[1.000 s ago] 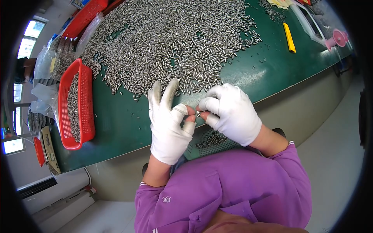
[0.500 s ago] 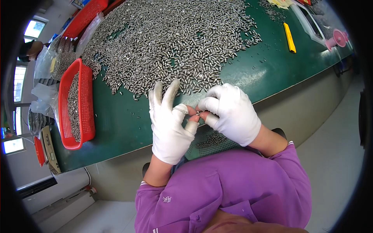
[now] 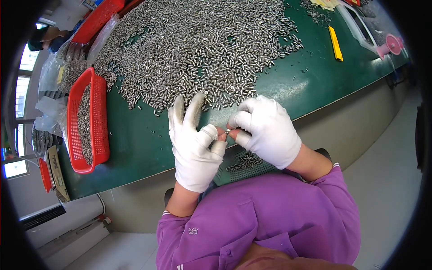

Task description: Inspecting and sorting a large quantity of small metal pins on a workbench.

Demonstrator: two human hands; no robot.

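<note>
Both my hands wear white gloves with thumb and index fingertips bare. My left hand (image 3: 195, 148) pinches a small metal part (image 3: 227, 131) between thumb and index finger, its other fingers stretched toward the pile. From the right, the thumb and index finger of my right hand (image 3: 267, 130) close on the same part, just above the table's near edge. Fingers cover most of it, so its exact shape is hard to make out. Beyond my hands spreads a large pile of small silvery cylindrical metal parts (image 3: 202, 49). Below them, a green perforated basket (image 3: 225, 174) holds more such parts.
A red plastic basket (image 3: 102, 148) of metal parts stands at the left on the green table (image 3: 139, 157). Behind it lie plastic bags (image 3: 51, 74). A scale (image 3: 57, 173) sits at the left edge. Rightward are a yellow cutter-like tool (image 3: 335, 43) and a pink fan (image 3: 393, 44). Another person (image 3: 47, 38) is at far left.
My left hand has shifted slightly left, and the small part shows a little more between the fingertips. My right hand has barely moved. At far left, the other person has come further into view.
</note>
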